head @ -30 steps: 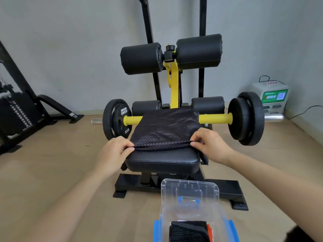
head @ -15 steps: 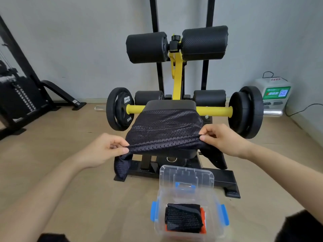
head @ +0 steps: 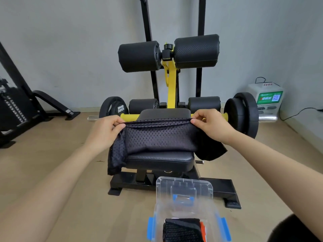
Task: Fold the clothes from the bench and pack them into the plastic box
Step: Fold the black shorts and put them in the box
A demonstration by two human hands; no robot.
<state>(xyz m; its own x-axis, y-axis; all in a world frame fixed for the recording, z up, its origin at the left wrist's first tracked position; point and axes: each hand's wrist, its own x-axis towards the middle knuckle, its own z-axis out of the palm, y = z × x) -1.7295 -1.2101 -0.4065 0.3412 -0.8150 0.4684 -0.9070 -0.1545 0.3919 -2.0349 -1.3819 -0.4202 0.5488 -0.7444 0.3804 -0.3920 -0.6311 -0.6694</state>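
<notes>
The left hand [head: 106, 131] pinches one corner of a black perforated mesh garment [head: 157, 137] between thumb and curled fingers; the right hand [head: 211, 126] pinches the opposite corner in the same way, so the upper hem is stretched taut between them; the cloth's lower part rests on the black padded bench seat [head: 160, 160], and its ends hang off the pad on both sides. Behind the seat runs a yellow bar [head: 129, 117] loaded with black weight plates; the left plate [head: 113, 109] carries white lettering that appears to read "HAMMER STRENGTH"; above, two black foam rollers [head: 139, 56] sit on a yellow post. Near the person, on the wooden floor [head: 52, 172] in front of the bench, stands the clear plastic box [head: 183, 189] with blue latches, its lid raised at the far side; inside lies a folded black mesh piece [head: 181, 229] with something orange [head: 202, 227] just beside it. By the right wall sits a white cabinet [head: 265, 98] with a green label and a QR code; its text is too small to read.
</notes>
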